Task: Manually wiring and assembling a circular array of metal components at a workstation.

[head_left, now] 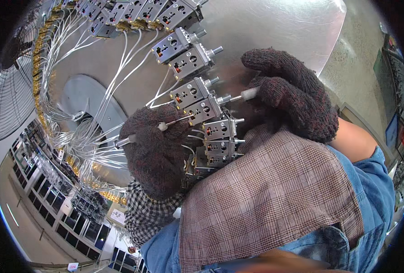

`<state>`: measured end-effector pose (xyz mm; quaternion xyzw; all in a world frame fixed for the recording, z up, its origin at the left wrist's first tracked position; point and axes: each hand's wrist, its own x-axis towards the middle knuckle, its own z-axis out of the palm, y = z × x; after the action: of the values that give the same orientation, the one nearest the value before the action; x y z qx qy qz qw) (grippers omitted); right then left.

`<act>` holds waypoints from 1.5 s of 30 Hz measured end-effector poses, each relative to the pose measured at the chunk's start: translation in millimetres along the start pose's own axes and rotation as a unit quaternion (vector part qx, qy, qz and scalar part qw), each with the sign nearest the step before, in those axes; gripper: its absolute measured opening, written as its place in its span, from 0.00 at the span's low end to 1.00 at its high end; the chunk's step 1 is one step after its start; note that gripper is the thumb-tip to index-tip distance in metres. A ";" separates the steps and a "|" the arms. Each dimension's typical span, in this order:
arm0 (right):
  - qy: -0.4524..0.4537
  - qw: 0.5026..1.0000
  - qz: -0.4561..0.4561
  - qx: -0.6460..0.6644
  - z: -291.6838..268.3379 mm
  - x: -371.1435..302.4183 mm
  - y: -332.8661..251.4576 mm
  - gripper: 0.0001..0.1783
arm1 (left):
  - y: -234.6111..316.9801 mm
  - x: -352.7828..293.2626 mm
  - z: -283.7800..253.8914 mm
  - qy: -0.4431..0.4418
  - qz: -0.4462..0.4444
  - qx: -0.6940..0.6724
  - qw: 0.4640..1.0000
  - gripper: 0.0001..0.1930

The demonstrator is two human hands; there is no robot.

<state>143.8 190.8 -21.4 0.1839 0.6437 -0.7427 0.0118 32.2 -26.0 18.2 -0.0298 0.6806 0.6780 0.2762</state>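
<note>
My left hand (pixel 154 152), in a dark knitted glove, is closed around a thin-shafted screwdriver (pixel 162 126). Its tip reaches the side of a small metal control box with a shaft (pixel 203 110), which looks like a thermostat. From the other side my right hand (pixel 293 91), gloved alike, pinches a thin metal rod with a whitish grip (pixel 249 94). That rod points at the end of the same box's shaft; whether they touch is hard to tell. The glove hides most of the left fingers. More boxes of this kind (pixel 190 61) stand in a curved row on either side.
Beneath lies a round metal table (pixel 265 27), its edge curving at the upper right. Bundled white wires (pixel 93 141) run from the boxes to a row of brass-coloured parts (pixel 40 82). A grey disc (pixel 90 95) sits mid-table. A large fan (pixel 11 100) stands at the left.
</note>
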 end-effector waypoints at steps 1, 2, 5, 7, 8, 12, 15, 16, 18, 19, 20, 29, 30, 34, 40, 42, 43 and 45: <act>-0.019 0.999 -0.001 -0.050 -1.8 -1.1 -1.0 0.20 | 0.0 0.7 -0.8 -0.017 0.036 0.094 0.995 0.13; -0.017 0.999 0.001 -0.051 -0.3 -0.7 1.7 0.20 | -0.2 2.3 -2.0 -0.019 0.035 0.093 0.995 0.13; 0.000 0.985 0.066 0.160 3.4 0.9 8.9 0.20 | 1.3 4.7 -5.8 -0.063 0.087 0.239 0.965 0.11; 0.014 0.998 -0.037 0.045 1.7 2.1 6.9 0.20 | 3.3 4.1 -6.4 -0.090 0.121 0.335 0.930 0.10; 0.012 0.998 -0.038 0.045 1.6 1.9 4.1 0.20 | 2.4 2.9 -3.4 -0.088 0.122 0.336 0.930 0.10; 0.007 0.998 0.035 0.059 2.0 -1.1 -4.1 0.19 | 0.0 0.4 1.3 -0.023 0.064 0.108 0.992 0.10; 0.008 1.000 -0.008 0.022 0.4 -0.7 8.2 0.19 | 0.3 -1.1 2.7 0.013 -0.002 0.060 0.998 0.11; 0.004 0.996 -0.077 -0.051 -0.3 -0.1 12.7 0.19 | 0.5 -1.8 3.5 0.030 0.011 0.099 0.995 0.11; -0.004 0.991 -0.111 -0.078 -1.7 1.1 14.8 0.20 | -2.0 -1.6 1.4 0.020 -0.001 0.023 1.000 0.11; -0.011 0.984 -0.145 -0.106 -2.1 1.2 15.5 0.20 | -2.8 -1.8 0.7 0.010 -0.013 -0.054 0.998 0.12; -0.012 0.984 -0.146 -0.106 -2.4 1.1 12.0 0.20 | -2.0 -3.4 2.8 0.011 -0.012 -0.054 0.998 0.12; -0.001 0.993 -0.038 0.110 -1.2 -0.6 8.9 0.23 | 4.0 -6.5 2.5 -0.011 -0.043 -0.053 0.998 0.16; 0.000 0.992 -0.117 -0.052 -5.0 1.6 11.5 0.22 | 4.4 -6.1 4.1 -0.027 -0.031 -0.041 0.998 0.16; -0.017 0.999 -0.018 -0.031 -1.3 -4.2 -0.1 0.19 | -6.2 0.1 -10.7 -0.076 0.222 0.441 0.866 0.14; -0.017 0.910 -0.294 -0.291 -9.0 6.3 18.6 0.20 | -6.7 2.5 -4.3 -0.079 0.341 0.476 0.807 0.10; -0.014 0.919 -0.288 -0.269 -10.0 7.6 22.3 0.19 | -7.0 7.2 -3.7 -0.094 0.366 0.454 0.807 0.09; -0.011 0.927 -0.281 -0.247 -10.4 7.9 23.4 0.19 | -6.4 8.2 -3.4 -0.102 0.378 0.443 0.806 0.08; -0.006 0.987 -0.133 -0.087 -0.9 6.0 2.2 0.18 | 9.8 -2.0 -0.8 -0.090 0.294 0.441 0.843 0.08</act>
<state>139.0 192.6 -25.3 0.0907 0.7248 -0.6796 -0.0671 29.5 -26.7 27.9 0.3578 0.8567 0.3557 0.1074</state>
